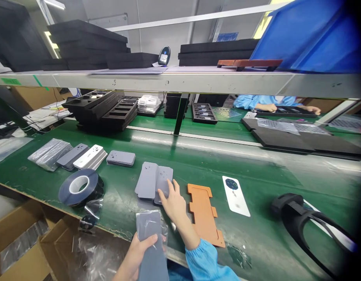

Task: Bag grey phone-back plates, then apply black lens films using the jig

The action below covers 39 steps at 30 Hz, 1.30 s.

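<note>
Grey pack (153, 261): held low by the near edge of the green table (121, 195), clear wrap (164, 230) around the top.
Left hand (137, 249): closed on the pack, thumb across the front, other fingers mostly hidden.
Right hand (173, 201): fingers spread, reaching over the right one of two grey stacks (162, 181); cannot tell how hard pressed.
Feel: likely light, thin, a bit bendy; wrap probably slippery, face easy to scratch.
Best hold: long sides, softly.
Near hands: one orange tray (202, 212), one white panel (235, 203).
Off left: one tape roll (92, 186), one sideways grey stack (121, 157), one white stack (88, 156), one darker stack (72, 156), two wrapped bundles (45, 151).
</note>
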Each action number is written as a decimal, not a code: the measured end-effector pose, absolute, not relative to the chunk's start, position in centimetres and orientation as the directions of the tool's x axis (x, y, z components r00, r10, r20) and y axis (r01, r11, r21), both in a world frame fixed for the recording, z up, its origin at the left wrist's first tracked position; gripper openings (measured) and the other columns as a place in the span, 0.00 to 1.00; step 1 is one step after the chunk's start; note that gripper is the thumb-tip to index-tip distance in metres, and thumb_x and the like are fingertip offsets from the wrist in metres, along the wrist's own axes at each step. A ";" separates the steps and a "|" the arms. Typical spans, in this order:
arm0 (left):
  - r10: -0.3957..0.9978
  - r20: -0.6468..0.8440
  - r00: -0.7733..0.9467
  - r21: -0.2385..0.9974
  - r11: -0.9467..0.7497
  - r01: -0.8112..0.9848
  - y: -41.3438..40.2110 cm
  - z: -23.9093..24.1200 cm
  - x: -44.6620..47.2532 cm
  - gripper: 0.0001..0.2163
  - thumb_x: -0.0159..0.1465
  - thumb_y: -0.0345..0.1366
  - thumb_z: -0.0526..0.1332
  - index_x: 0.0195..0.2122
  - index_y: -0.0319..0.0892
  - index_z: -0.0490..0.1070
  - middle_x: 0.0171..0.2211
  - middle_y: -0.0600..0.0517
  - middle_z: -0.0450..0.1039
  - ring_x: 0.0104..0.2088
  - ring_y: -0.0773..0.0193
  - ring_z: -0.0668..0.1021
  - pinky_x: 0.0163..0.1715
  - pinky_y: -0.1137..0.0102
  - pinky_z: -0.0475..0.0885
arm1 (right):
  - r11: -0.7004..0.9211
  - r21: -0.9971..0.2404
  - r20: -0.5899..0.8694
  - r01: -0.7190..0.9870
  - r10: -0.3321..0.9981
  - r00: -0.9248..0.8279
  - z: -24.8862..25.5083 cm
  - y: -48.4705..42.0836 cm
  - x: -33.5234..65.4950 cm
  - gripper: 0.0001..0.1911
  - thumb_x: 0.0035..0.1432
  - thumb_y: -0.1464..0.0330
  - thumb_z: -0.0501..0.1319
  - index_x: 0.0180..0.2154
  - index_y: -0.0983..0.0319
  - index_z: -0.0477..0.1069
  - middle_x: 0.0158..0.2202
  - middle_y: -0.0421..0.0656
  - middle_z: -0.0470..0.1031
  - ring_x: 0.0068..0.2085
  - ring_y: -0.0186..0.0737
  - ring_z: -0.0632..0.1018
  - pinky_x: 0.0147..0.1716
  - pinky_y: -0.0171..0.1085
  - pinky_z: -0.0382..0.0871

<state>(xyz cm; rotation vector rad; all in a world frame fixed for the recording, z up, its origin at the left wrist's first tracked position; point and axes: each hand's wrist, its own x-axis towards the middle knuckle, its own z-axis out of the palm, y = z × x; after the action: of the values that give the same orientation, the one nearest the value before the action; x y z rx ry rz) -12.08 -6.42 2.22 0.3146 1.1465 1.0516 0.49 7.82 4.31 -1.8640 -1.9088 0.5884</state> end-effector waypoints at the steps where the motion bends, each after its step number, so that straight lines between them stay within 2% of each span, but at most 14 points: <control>1: 0.808 -0.588 0.022 0.683 0.511 -0.522 -6.5 2.2 -12.1 0.24 0.46 0.48 0.78 0.37 0.35 0.79 0.35 0.41 0.82 0.29 0.56 0.81 0.29 0.66 0.75 | 0.023 -0.632 0.014 0.775 1.000 -0.018 4.4 7.3 1.1 0.30 0.67 0.54 0.53 0.65 0.59 0.62 0.70 0.52 0.57 0.49 0.52 0.81 0.48 0.47 0.73; 4: 0.810 -0.586 0.019 0.674 0.501 -0.543 -6.4 2.2 -12.2 0.24 0.47 0.48 0.78 0.38 0.36 0.78 0.35 0.40 0.82 0.29 0.55 0.81 0.30 0.65 0.76 | 0.053 -0.832 0.046 0.552 0.999 -0.026 4.5 5.0 3.0 0.26 0.65 0.53 0.56 0.58 0.59 0.71 0.60 0.50 0.71 0.54 0.52 0.77 0.51 0.44 0.71; 6: 0.807 -0.591 0.018 0.665 0.500 -0.555 -6.1 2.2 -12.2 0.24 0.47 0.47 0.78 0.39 0.36 0.78 0.36 0.40 0.82 0.29 0.55 0.82 0.31 0.64 0.76 | 0.011 -0.910 -0.020 0.414 0.997 -0.070 4.4 3.1 4.0 0.24 0.61 0.52 0.60 0.53 0.59 0.75 0.50 0.49 0.78 0.48 0.50 0.79 0.46 0.42 0.74; 8: 0.802 -0.597 0.019 0.651 0.498 -0.573 -5.8 2.2 -12.0 0.25 0.47 0.45 0.78 0.42 0.36 0.77 0.35 0.41 0.83 0.30 0.54 0.83 0.34 0.63 0.77 | -0.081 -0.936 -0.137 0.343 0.980 -0.144 4.2 1.3 4.5 0.24 0.57 0.53 0.65 0.51 0.59 0.77 0.44 0.46 0.80 0.36 0.45 0.79 0.37 0.41 0.74; 10: 0.798 -0.603 0.023 0.634 0.497 -0.592 -5.4 2.1 -11.7 0.28 0.47 0.43 0.79 0.47 0.37 0.76 0.37 0.42 0.83 0.36 0.50 0.84 0.39 0.61 0.77 | -0.141 -0.935 -0.216 0.324 0.954 -0.209 3.9 -0.1 4.7 0.24 0.54 0.55 0.68 0.50 0.60 0.78 0.40 0.45 0.80 0.30 0.42 0.77 0.32 0.39 0.72; 13: 0.792 -0.611 0.007 0.635 0.495 -0.593 -5.2 1.7 -11.3 0.30 0.46 0.42 0.79 0.49 0.38 0.75 0.41 0.40 0.83 0.43 0.47 0.84 0.45 0.60 0.77 | -0.140 -0.947 -0.216 0.290 0.944 -0.250 3.5 -1.1 4.6 0.19 0.55 0.55 0.67 0.44 0.62 0.80 0.35 0.45 0.80 0.34 0.45 0.78 0.36 0.39 0.72; 16: 0.780 -0.625 -0.016 0.648 0.508 -0.567 -5.3 1.4 -11.0 0.31 0.45 0.43 0.79 0.48 0.37 0.75 0.39 0.41 0.83 0.38 0.48 0.84 0.42 0.60 0.77 | -0.097 -0.970 -0.156 0.223 0.951 -0.268 3.2 -1.2 4.5 0.19 0.61 0.53 0.62 0.39 0.61 0.80 0.36 0.46 0.80 0.39 0.47 0.78 0.41 0.40 0.71; 21: 0.730 -0.683 0.009 0.569 0.540 -0.620 -5.7 2.0 -11.5 0.25 0.49 0.48 0.75 0.42 0.37 0.75 0.31 0.44 0.83 0.29 0.52 0.83 0.33 0.62 0.77 | -0.158 -0.982 -0.172 0.103 0.974 -0.146 2.5 -0.6 5.3 0.21 0.62 0.50 0.57 0.39 0.60 0.77 0.33 0.44 0.77 0.26 0.40 0.72 0.26 0.37 0.67; 25: 0.735 -0.675 0.062 0.557 0.564 -0.610 -5.9 2.7 -12.0 0.24 0.55 0.52 0.69 0.41 0.35 0.75 0.34 0.38 0.82 0.28 0.53 0.83 0.28 0.64 0.76 | -0.095 -0.995 -0.098 0.035 0.992 -0.085 2.3 0.5 7.1 0.22 0.59 0.51 0.55 0.22 0.59 0.68 0.23 0.41 0.68 0.24 0.39 0.66 0.25 0.36 0.61; 27: 0.764 -0.644 0.031 0.610 0.538 -0.582 -6.0 2.8 -12.0 0.24 0.54 0.50 0.72 0.42 0.36 0.74 0.38 0.37 0.82 0.30 0.51 0.84 0.28 0.62 0.77 | -0.095 -0.995 -0.097 0.030 0.991 -0.097 2.4 1.0 7.9 0.27 0.61 0.49 0.53 0.17 0.57 0.58 0.19 0.40 0.62 0.23 0.39 0.64 0.25 0.37 0.60; 30: 0.783 -0.622 -0.023 0.676 0.522 -0.520 -6.2 2.7 -11.9 0.26 0.47 0.47 0.77 0.40 0.37 0.74 0.35 0.42 0.82 0.31 0.51 0.83 0.31 0.63 0.77 | -0.192 -0.974 -0.208 0.118 0.967 -0.148 3.1 1.2 8.3 0.29 0.59 0.48 0.59 0.16 0.57 0.53 0.16 0.40 0.64 0.22 0.38 0.66 0.26 0.37 0.61; 33: 0.797 -0.599 -0.073 0.733 0.510 -0.450 -6.4 2.4 -11.8 0.27 0.43 0.45 0.80 0.40 0.38 0.75 0.33 0.46 0.82 0.33 0.53 0.83 0.35 0.64 0.77 | -0.256 -0.951 -0.290 0.173 0.931 -0.220 4.2 1.2 7.9 0.22 0.55 0.52 0.66 0.23 0.58 0.61 0.19 0.38 0.69 0.22 0.36 0.68 0.24 0.35 0.62; 36: 0.834 -0.551 -0.036 0.772 0.493 -0.400 -6.6 2.1 -11.9 0.26 0.45 0.45 0.79 0.41 0.37 0.77 0.37 0.44 0.82 0.36 0.52 0.82 0.38 0.63 0.76 | -0.207 -0.955 -0.264 0.210 0.920 -0.290 5.5 1.4 7.2 0.16 0.55 0.54 0.67 0.32 0.59 0.72 0.25 0.37 0.71 0.25 0.36 0.70 0.24 0.33 0.64; 39: 0.854 -0.521 -0.005 0.800 0.486 -0.352 -6.7 1.9 -12.1 0.26 0.45 0.45 0.79 0.41 0.36 0.77 0.36 0.44 0.82 0.36 0.53 0.82 0.37 0.64 0.76 | -0.146 -0.946 -0.247 0.288 0.902 -0.355 6.3 1.7 7.0 0.16 0.56 0.56 0.66 0.28 0.62 0.74 0.28 0.41 0.75 0.31 0.39 0.73 0.31 0.35 0.67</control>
<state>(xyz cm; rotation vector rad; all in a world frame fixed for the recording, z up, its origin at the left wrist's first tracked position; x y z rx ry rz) -12.10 -6.70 1.90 0.5184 1.2323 1.0197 6.97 1.75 6.28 -1.3466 -1.6045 1.5324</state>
